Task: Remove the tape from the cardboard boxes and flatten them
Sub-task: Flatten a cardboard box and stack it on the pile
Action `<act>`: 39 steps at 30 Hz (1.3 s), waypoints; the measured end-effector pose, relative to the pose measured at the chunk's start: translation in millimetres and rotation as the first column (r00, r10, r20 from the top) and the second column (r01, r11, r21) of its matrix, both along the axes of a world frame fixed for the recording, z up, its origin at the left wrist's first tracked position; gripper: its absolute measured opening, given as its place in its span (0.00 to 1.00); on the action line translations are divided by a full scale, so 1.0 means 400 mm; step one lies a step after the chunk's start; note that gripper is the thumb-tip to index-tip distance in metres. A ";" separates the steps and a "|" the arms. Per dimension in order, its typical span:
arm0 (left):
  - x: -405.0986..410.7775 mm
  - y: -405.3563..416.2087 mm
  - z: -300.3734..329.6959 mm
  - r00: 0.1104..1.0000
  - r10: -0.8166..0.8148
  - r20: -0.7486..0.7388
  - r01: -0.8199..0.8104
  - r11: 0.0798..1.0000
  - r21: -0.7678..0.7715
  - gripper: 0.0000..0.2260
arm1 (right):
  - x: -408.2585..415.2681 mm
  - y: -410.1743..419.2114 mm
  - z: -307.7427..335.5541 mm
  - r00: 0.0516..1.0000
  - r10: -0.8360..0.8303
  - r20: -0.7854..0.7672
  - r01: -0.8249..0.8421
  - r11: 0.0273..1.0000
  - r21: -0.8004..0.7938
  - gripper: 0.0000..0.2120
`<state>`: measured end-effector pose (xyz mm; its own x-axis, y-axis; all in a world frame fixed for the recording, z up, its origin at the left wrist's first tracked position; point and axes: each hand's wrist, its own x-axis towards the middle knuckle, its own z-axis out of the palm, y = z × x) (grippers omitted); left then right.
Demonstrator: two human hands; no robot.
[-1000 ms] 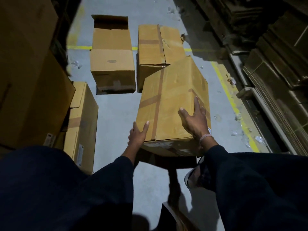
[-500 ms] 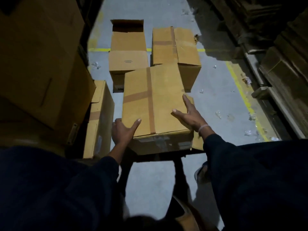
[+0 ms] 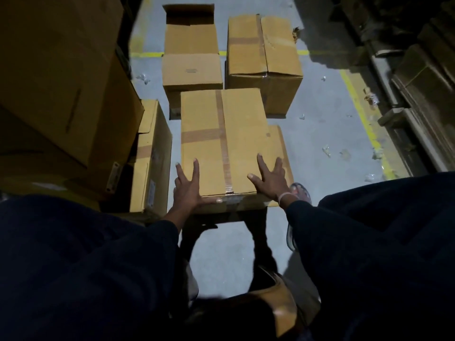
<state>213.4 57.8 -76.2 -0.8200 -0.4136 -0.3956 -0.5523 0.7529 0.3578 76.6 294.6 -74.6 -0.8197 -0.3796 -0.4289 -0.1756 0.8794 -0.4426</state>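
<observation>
While both hands rest flat on its top, the sealed box (image 3: pixel 222 141) stands on the grey floor (image 3: pixel 317 134) directly before the person, its near edge raised slightly over a dark shadow.

Item: sealed box. Brown tape (image 3: pixel 223 143) runs lengthwise down the top seam and over the near edge; a second strip crosses it on the left half. Tape unbroken.

Item: left hand (image 3: pixel 188 188). Fingers spread and straight on the near left corner, thumb along the front edge. Grip wide, holding nothing.

Item: right hand (image 3: pixel 269 179). Fingers spread on the near right part of the top, pale band at the wrist. Grip wide, holding nothing.

Item: open box (image 3: pixel 192 57), beyond, flaps up. Item: second taped box (image 3: pixel 264 62), just right of it. Item: side box (image 3: pixel 154 156), to the left, beside a tall stack (image 3: pixel 61 82).

Step in hand, as judged: positioning the box for tape removal; no strip lifted yet.

Next move calls for: a fingertip to find a loose tape end, probably at the near edge where the strip folds over, then a pull along the seam while the other hand steadies the top.
</observation>
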 end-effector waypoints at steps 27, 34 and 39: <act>-0.177 -0.017 -0.037 0.990 0.038 -0.139 -0.059 0.986 -0.157 0.47 | -0.182 -0.256 -0.042 0.892 0.309 -0.330 -0.253 0.946 0.200 0.35; -0.209 -0.010 -0.058 0.992 0.067 -0.110 -0.092 0.968 -0.236 0.51 | -0.393 -0.398 -0.070 0.861 0.319 -0.397 -0.259 0.945 0.197 0.36; -0.220 -0.016 -0.072 0.989 0.069 -0.130 -0.102 0.959 -0.264 0.51 | -0.505 -0.462 -0.081 0.858 0.311 -0.410 -0.246 0.948 0.203 0.40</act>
<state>125.3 51.5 -104.9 -0.8112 -0.5619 -0.1622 -0.5848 0.7823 0.2144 -125.5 110.0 -106.9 -0.8034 -0.5827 -0.1229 -0.5667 0.8114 -0.1428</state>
